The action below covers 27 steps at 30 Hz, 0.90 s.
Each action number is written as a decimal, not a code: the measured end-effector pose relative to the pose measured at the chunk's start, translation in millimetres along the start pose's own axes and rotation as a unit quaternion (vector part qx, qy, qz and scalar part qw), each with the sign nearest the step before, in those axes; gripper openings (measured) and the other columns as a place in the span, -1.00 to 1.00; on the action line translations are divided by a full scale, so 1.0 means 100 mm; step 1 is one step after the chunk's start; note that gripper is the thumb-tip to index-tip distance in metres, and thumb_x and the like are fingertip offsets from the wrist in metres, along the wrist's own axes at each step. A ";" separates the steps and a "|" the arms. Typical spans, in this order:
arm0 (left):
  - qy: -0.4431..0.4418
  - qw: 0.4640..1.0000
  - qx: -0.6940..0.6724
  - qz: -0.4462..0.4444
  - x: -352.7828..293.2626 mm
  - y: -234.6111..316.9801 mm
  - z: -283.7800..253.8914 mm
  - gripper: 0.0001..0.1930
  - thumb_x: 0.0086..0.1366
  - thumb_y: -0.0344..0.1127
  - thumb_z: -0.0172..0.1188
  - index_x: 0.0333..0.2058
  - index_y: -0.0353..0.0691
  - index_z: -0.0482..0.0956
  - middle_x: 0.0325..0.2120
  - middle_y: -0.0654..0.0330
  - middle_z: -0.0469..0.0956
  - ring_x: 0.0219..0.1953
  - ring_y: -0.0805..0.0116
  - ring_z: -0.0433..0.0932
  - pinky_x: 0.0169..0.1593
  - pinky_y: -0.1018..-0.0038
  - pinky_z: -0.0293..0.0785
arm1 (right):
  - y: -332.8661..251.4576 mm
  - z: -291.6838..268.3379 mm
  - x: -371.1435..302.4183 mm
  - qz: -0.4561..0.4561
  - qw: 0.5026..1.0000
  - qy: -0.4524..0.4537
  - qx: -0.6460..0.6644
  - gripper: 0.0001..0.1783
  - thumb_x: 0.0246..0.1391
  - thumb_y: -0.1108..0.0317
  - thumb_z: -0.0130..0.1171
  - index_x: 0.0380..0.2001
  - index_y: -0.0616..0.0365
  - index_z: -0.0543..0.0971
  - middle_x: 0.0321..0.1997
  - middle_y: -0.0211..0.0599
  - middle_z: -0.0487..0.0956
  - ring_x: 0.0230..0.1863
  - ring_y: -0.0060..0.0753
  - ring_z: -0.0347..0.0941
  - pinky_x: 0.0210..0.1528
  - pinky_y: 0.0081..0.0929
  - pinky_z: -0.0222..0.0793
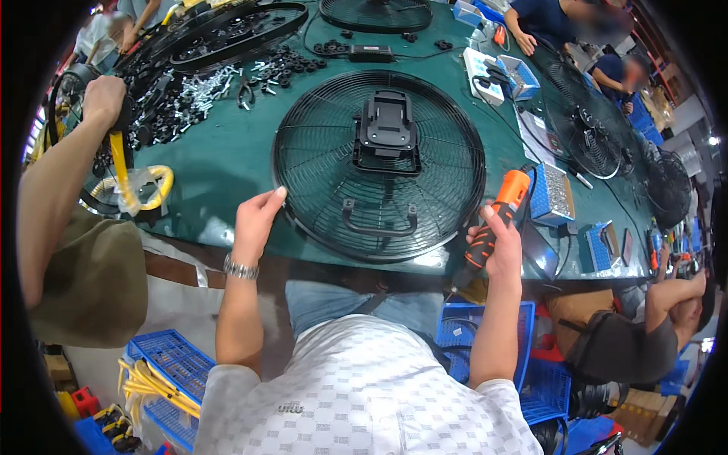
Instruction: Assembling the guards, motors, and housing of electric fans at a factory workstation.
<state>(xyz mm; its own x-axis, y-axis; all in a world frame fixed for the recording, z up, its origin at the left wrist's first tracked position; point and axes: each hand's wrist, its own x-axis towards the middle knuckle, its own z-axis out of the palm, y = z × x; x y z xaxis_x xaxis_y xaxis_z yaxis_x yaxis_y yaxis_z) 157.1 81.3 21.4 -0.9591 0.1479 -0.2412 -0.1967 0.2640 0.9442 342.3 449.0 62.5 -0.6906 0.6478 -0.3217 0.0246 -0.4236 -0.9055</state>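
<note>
A round black fan guard [311,174] lies flat on the green table in front of me. A black bracket box [388,125] is mounted near its middle, and a black handle [379,227] sits on its near side. My left hand [258,218], wearing a metal watch, is closed in a pinch beside the guard's left rim; what the fingertips hold is too small to make out. My right hand [500,244] is closed around an orange and black power screwdriver [506,199] by the right rim. The tool's bit points down past the table's front edge.
Silver screws [205,92], black small parts [284,64] and pliers [246,92] lie far left. Right are a power strip [482,76], a blue box of screws [552,193] and another fan guard [588,117]. A co-worker's arm [68,174] reaches in at left, near a yellow tube [121,171].
</note>
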 end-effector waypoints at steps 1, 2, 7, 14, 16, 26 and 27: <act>-0.019 0.997 -0.067 -0.025 -0.12 0.00 -0.03 -0.52 0.36 -0.03 0.17 -0.15 -0.47 0.59 -0.60 0.34 0.44 -0.56 0.58 0.31 -0.45 0.60 0.28 | -0.01 -0.04 -0.06 -0.015 1.000 0.005 0.001 -0.51 0.09 0.28 0.32 0.02 0.18 0.38 -0.24 -0.21 0.56 -0.51 -0.42 0.54 -0.46 -0.40 0.52; -0.036 0.989 -0.134 -0.050 -0.25 -0.01 -0.06 -0.55 0.38 -0.06 0.15 -0.10 -0.46 0.56 -0.61 0.36 0.41 -0.58 0.59 0.27 -0.48 0.62 0.25 | -0.05 -0.09 -0.13 -0.034 0.999 -0.007 0.008 -0.50 0.10 0.29 0.30 0.04 0.19 0.37 -0.16 -0.15 0.56 -0.50 -0.41 0.54 -0.45 -0.39 0.52; -0.222 0.949 -0.223 0.028 -1.03 -0.17 0.10 -0.70 0.44 -0.37 -0.06 0.05 -0.42 0.42 -0.43 0.26 0.39 -0.48 0.57 0.30 -0.47 0.67 0.27 | -0.19 -0.28 -0.61 -0.104 0.992 -0.062 0.040 -0.41 0.15 0.27 0.17 0.19 0.23 0.25 0.14 0.12 0.46 -0.42 -0.38 0.52 -0.37 -0.36 0.52; -0.395 0.811 -0.352 -0.250 -1.33 -0.32 0.78 -0.71 0.48 -0.38 -0.06 0.10 -0.35 0.34 -0.15 0.07 0.55 -0.26 0.49 0.47 -0.13 0.50 0.47 | -0.09 -0.07 -0.84 -0.173 0.962 -0.125 0.168 -0.34 0.18 0.19 0.12 0.26 0.20 0.20 0.15 0.09 0.42 -0.36 -0.37 0.52 -0.35 -0.34 0.50; -0.417 0.819 -0.318 -0.232 -1.29 -0.31 0.88 -0.69 0.49 -0.35 -0.05 0.13 -0.32 0.30 -0.09 0.05 0.56 -0.21 0.48 0.49 -0.08 0.50 0.48 | -0.06 0.05 -0.86 -0.195 0.954 -0.130 0.186 -0.32 0.18 0.18 0.13 0.28 0.20 0.18 0.15 0.05 0.41 -0.35 -0.35 0.52 -0.33 -0.32 0.50; -0.389 0.797 -0.396 -0.238 -1.22 -0.46 0.95 -0.82 0.47 -0.32 0.03 -0.09 -0.25 0.52 -0.20 0.14 0.60 -0.33 0.54 0.48 -0.25 0.63 0.46 | -0.05 0.47 -0.99 -0.273 0.926 -0.178 0.190 -0.23 0.16 0.17 0.26 0.32 0.13 0.13 0.15 0.00 0.37 -0.32 -0.32 0.54 -0.25 -0.27 0.53; -0.375 0.782 -0.428 -0.253 -1.22 -0.48 0.95 -0.81 0.47 -0.30 0.03 -0.09 -0.26 0.53 -0.23 0.18 0.60 -0.34 0.56 0.46 -0.26 0.64 0.44 | -0.05 0.50 -1.01 -0.276 0.926 -0.178 0.184 -0.22 0.16 0.17 0.27 0.32 0.12 0.13 0.15 0.00 0.37 -0.32 -0.32 0.54 -0.25 -0.27 0.53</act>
<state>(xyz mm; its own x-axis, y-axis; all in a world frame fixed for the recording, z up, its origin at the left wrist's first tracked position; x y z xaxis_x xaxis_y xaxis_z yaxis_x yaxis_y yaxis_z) 303.2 141.0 -15.2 -0.3877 0.8337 -0.3931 -0.8850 -0.2174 0.4117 376.0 353.9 113.1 -0.7214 0.6072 0.3329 -0.6059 -0.3206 -0.7281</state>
